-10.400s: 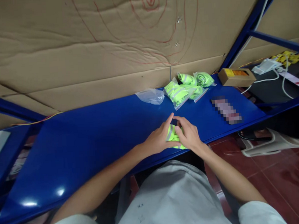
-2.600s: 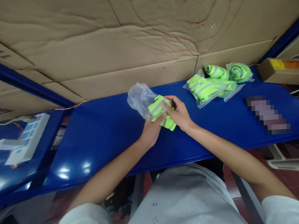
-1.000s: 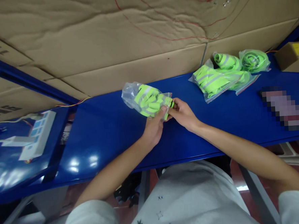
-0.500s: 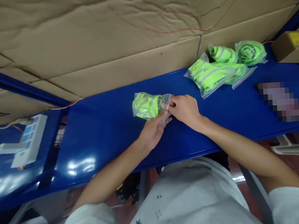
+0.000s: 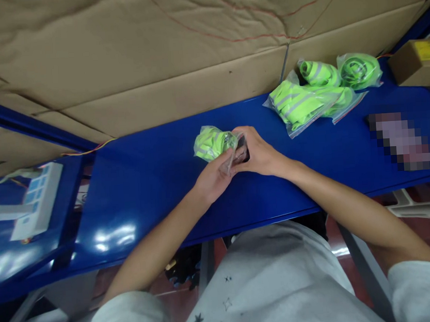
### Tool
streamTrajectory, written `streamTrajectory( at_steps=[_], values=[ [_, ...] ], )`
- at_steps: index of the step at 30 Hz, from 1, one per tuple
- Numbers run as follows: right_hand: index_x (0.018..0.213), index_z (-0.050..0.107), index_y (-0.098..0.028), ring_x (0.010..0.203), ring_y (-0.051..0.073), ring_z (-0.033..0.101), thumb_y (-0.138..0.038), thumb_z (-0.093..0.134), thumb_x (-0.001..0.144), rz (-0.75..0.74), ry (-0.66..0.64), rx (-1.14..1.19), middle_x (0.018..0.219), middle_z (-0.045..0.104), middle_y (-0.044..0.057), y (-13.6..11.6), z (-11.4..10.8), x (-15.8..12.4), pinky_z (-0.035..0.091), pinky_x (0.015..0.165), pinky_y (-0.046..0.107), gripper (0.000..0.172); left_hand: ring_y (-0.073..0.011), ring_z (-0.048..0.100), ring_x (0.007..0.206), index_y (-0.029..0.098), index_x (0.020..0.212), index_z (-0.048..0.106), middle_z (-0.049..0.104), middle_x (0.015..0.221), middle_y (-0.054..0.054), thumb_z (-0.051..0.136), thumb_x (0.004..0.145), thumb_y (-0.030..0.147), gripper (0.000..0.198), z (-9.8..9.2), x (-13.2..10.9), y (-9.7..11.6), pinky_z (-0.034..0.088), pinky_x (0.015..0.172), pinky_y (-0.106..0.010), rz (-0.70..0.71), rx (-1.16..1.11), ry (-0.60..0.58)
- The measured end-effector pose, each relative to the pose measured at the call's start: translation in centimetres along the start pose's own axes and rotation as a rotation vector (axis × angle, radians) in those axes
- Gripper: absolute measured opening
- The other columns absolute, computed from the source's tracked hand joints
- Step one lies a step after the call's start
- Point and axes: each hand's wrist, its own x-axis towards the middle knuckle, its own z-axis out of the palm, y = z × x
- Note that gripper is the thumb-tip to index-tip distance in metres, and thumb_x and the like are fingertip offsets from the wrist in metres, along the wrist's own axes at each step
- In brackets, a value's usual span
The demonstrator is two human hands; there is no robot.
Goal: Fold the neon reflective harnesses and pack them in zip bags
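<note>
A clear zip bag (image 5: 213, 142) with a rolled neon-yellow band with grey reflective stripes in it lies over the blue table in front of me. My left hand (image 5: 213, 178) grips the bag from its near side, with the fingers partly hidden behind the plastic. Around the bag's right-hand, open-end edge curves my right hand (image 5: 260, 151), thumb below and fingers above, touching the plastic. The fingertips of both hands meet at that edge and are partly covered.
Several bagged neon-yellow bands (image 5: 306, 99) lie at the back right, near a cardboard box (image 5: 416, 63). A pixelated object (image 5: 405, 139) is on the table's right side. A white device (image 5: 38, 201) stands at left. Cardboard (image 5: 172, 56) lines the back of the blue table (image 5: 143, 185).
My right hand has gone from pinching the bag's edge to curving around its open end. The bag has tilted and shifted slightly, bunching toward my hands.
</note>
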Motion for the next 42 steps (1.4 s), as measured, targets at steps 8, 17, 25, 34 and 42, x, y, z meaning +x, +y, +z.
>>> streamTrajectory(
  at_steps=[8,17,25,34,42],
  values=[
    [0.124,0.054,-0.026,0.129,0.034,0.050,-0.028,0.081,0.073,-0.056,0.167,-0.090,0.133,0.052,0.009,-2.1,0.6,-0.3,0.044,0.107,0.054,0.058,-0.0183,0.069,0.087,0.020,0.095,0.076,0.075,0.089,-0.002,0.081,0.084,0.032,0.017,0.0,-0.6,-0.6,0.053,0.093,-0.036,-0.086,-0.009,-0.044],
    [0.128,0.055,-0.026,0.118,0.029,0.055,-0.019,0.075,0.078,-0.113,0.034,0.002,0.135,0.053,0.008,-2.2,-0.8,0.0,0.051,0.099,0.044,0.054,-0.0154,0.067,0.080,0.020,0.094,0.073,0.071,0.087,-0.002,0.076,0.087,0.030,0.012,0.1,-0.2,-0.3,0.054,0.073,-0.028,-0.067,-0.019,0.042],
    [0.125,0.064,-0.022,0.122,0.023,0.059,-0.014,0.047,0.099,-0.346,-0.063,-0.029,0.129,0.060,0.012,-0.5,-2.9,0.3,0.050,0.105,0.041,0.032,-0.0018,0.038,0.047,0.015,0.086,0.064,0.049,0.064,0.005,0.077,0.081,0.014,0.014,-0.8,0.4,3.0,0.034,0.046,-0.016,-0.123,0.041,-0.030],
    [0.091,0.075,-0.019,0.072,0.016,0.061,-0.050,0.081,0.082,-0.041,0.137,0.403,0.079,0.068,0.002,-2.3,-5.2,0.5,0.049,0.063,0.028,0.033,-0.0189,0.063,0.077,0.020,0.087,0.071,0.065,0.082,-0.007,0.057,0.084,0.083,0.064,-2.4,-0.5,6.0,0.048,0.068,-0.031,0.956,0.784,0.194],
    [0.094,0.076,-0.017,0.073,0.014,0.066,-0.048,0.088,0.075,0.181,-0.099,0.786,0.085,0.074,0.004,-3.4,-4.7,0.3,0.055,0.071,0.029,0.038,-0.0202,0.071,0.094,0.026,0.110,0.077,0.075,0.102,-0.006,0.077,0.085,0.054,0.038,-2.1,-0.4,4.5,0.054,0.081,-0.030,0.734,0.699,0.041]
  ],
)
